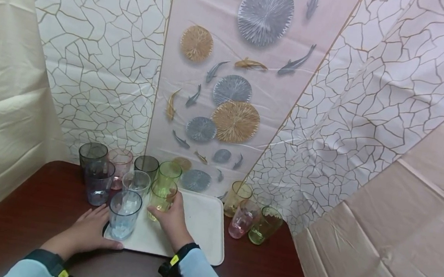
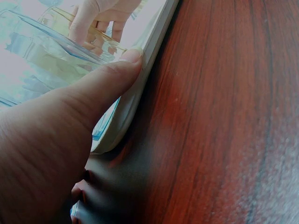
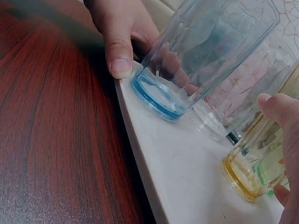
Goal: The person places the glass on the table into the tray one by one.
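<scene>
In the head view my right hand (image 1: 174,219) holds a yellow drinking glass (image 1: 161,201), thumb on one side and fingers on the other. The glass's amber base (image 3: 240,179) stands at the white tray (image 1: 200,226) in the right wrist view. At the tray's near left corner my left hand (image 1: 88,232) rests with fingers extended, its thumb (image 2: 105,84) along the rim. Right beside that hand stands a light blue glass (image 1: 123,218) on the tray. Behind it are a clear glass (image 1: 136,182) and a green glass (image 1: 169,173).
Left of the tray stand a dark blue glass (image 1: 98,184), a dark grey glass (image 1: 92,154) and a pink glass (image 1: 120,164). Another grey glass (image 1: 147,166) is at the back. Beyond the tray's right edge are yellow (image 1: 236,201), pink (image 1: 242,222) and olive-green (image 1: 264,226) glasses.
</scene>
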The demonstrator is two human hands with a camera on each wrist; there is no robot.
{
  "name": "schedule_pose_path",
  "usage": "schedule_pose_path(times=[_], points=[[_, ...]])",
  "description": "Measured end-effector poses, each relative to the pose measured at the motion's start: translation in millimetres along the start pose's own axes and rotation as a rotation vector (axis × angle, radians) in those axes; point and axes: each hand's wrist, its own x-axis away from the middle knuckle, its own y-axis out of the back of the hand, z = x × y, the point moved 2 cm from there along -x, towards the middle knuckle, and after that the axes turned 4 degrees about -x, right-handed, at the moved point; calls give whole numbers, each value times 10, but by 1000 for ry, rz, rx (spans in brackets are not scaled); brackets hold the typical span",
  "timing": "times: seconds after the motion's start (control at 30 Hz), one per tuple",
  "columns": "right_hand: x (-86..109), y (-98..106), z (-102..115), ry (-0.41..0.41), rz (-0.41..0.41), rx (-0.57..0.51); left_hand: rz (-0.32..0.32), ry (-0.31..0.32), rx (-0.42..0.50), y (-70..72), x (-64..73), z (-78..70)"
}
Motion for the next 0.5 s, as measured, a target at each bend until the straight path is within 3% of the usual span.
schedule_pose_path(times=[0.13,0.23,0.5], points=[[54,89,-34,-8,10,4,14,6,1,0,-8,-7],[132,272,-82,8,3,0,18,4,0,-3,-10,-10],[505,1215,-364,176,-152,-46,3,-7,-1,-1,-3,-2]])
